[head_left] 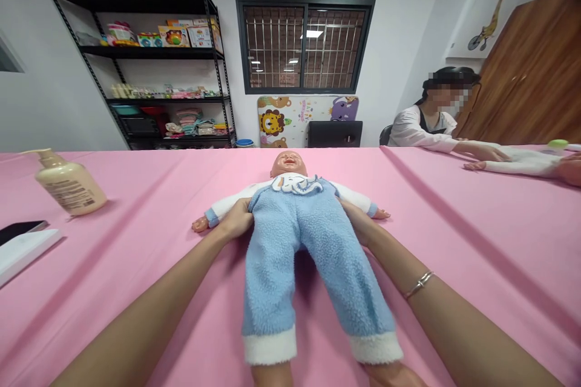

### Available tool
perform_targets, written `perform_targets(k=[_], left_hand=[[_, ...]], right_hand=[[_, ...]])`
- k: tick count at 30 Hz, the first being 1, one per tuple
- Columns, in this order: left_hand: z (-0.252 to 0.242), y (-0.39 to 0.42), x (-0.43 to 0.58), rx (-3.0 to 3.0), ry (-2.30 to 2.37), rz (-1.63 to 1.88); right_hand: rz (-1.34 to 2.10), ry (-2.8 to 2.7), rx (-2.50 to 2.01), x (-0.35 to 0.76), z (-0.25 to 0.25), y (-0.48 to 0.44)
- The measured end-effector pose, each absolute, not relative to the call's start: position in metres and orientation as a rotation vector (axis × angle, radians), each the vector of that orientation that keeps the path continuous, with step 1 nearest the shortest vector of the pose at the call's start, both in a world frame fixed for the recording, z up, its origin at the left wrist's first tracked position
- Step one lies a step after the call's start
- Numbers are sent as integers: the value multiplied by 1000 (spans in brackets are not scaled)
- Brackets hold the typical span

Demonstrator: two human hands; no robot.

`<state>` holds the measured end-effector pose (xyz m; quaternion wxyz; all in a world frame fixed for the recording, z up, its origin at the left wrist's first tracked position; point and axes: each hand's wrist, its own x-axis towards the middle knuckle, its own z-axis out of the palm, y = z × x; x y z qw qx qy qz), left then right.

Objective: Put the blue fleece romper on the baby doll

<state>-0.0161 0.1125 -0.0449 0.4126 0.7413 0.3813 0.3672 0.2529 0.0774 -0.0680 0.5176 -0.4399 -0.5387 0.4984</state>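
Observation:
A baby doll (289, 163) lies on its back on a pink-covered table, head away from me and feet toward me. It wears a white top with blue cuffs and fluffy light-blue trousers (275, 248) with white hems. At the waist, on the left side, my left hand (239, 217) is closed on the trousers' edge. My right hand (356, 221) grips the opposite side of the waist, its fingers mostly hidden behind the cloth. The doll's arms stretch out to both sides, beyond my hands.
On the left of the pink table cover (149, 193) stand a beige pump bottle (70, 184), a white box (27, 254) and a dark phone-like object (20, 230). At the right, another person (420, 124) handles a second doll (521, 163). Black shelves (149, 51) stand behind.

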Motion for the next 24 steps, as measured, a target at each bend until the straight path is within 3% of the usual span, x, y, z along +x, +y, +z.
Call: perform_targets(k=[5, 12, 24], left_hand=[[-24, 110, -33, 1815, 876, 741], [-13, 105, -30, 1403, 883, 1047], [-22, 109, -29, 2069, 1553, 1585]], right_hand=[[1309, -1073, -978, 280, -59, 84], [1204, -1041, -864, 268, -47, 80], [1102, -1043, -1067, 248, -46, 72]])
